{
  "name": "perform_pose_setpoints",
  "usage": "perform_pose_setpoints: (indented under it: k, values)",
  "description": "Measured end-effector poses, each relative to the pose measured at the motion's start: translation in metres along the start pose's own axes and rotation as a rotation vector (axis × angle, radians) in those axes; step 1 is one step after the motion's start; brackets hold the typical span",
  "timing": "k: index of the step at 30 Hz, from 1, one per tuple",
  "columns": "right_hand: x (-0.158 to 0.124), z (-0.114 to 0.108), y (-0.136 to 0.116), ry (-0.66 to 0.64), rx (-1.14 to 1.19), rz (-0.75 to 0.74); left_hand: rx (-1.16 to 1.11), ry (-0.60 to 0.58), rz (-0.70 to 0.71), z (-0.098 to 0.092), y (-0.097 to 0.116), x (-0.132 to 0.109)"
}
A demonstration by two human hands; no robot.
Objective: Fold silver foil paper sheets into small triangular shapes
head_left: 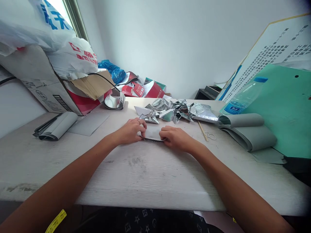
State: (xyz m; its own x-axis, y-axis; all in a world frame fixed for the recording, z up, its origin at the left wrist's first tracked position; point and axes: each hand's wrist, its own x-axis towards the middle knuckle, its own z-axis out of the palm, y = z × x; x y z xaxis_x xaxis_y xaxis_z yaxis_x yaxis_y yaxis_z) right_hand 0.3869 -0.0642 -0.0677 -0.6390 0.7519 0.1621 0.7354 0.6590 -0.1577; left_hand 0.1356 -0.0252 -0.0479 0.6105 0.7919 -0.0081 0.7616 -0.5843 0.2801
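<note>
Pinching in from both sides, your left hand point(130, 131) and right hand point(175, 139) hold a folded foil sheet point(152, 132) down on the white table point(155, 191). Press unevenly and that crease could skew or tear; a knock could push it into the foil triangles point(167, 112) just ahead. Your hands hide its ends, so its exact folds can't be made out.

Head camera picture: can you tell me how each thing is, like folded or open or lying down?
Left hand: curled, on the sheet's left end.
Right hand: curled, on the sheet's right end.
Foil-backed paper sheet: folded flat.
Folded foil pieces: heaped loosely.
Plastic water bottle: lying down, capped.
Grey sheets: curled over.
Cardboard box: flap open.
</note>
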Motion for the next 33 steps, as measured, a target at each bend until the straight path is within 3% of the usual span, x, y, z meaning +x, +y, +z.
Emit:
perform_pose_setpoints:
  k: [6,10,23,27,33]
  values:
    - [0.002,0.009,0.005,0.033,-0.074,-0.154,0.141,-0.037,0.132,-0.003,0.002,0.001]
    - [0.001,0.006,0.003,-0.008,-0.086,-0.128,0.146,-0.059,0.126,-0.004,0.003,0.001]
    - [-0.009,-0.01,-0.008,-0.119,0.073,-0.15,0.181,-0.004,0.034,-0.005,-0.006,-0.006]
    - [-0.007,-0.007,-0.015,-0.18,0.235,-0.212,0.163,-0.016,-0.086,-0.004,0.006,-0.009]
    - [-0.005,0.001,-0.029,-0.165,0.193,-0.263,0.193,0.013,-0.175,0.01,0.029,-0.012]
